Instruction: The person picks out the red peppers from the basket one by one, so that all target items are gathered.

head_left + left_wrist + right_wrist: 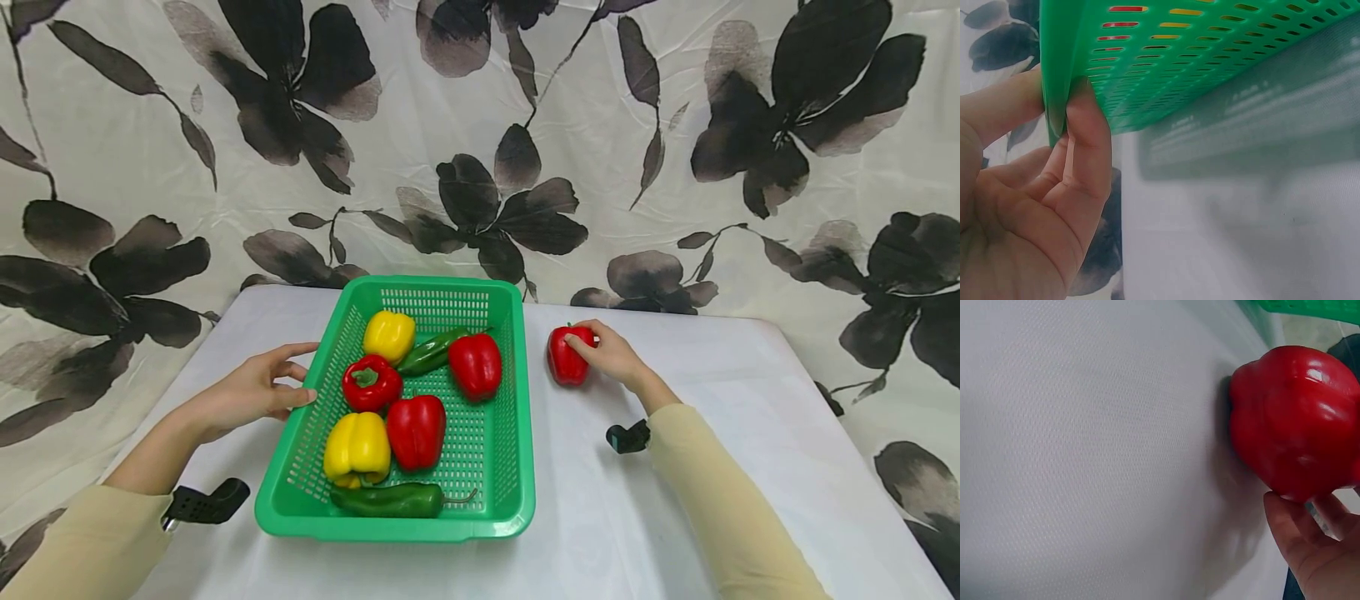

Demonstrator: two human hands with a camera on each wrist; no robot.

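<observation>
With the left hand [258, 387] I am pinching the basket [397, 528] by its left rim between thumb and fingers, while with the right hand [613, 357] I am holding a red pepper [567, 365] by its top, fingers narrowed on it, right of the basket toward the far side of the bench [585, 508]. Inside the basket, three other red peppers [416, 433] are lying among two yellow peppers [356, 446] and two green peppers [390, 501], one green lying along the near wall.

Peppers [417, 432] in basket [393, 529] (another pepper [567, 362], right).
</observation>
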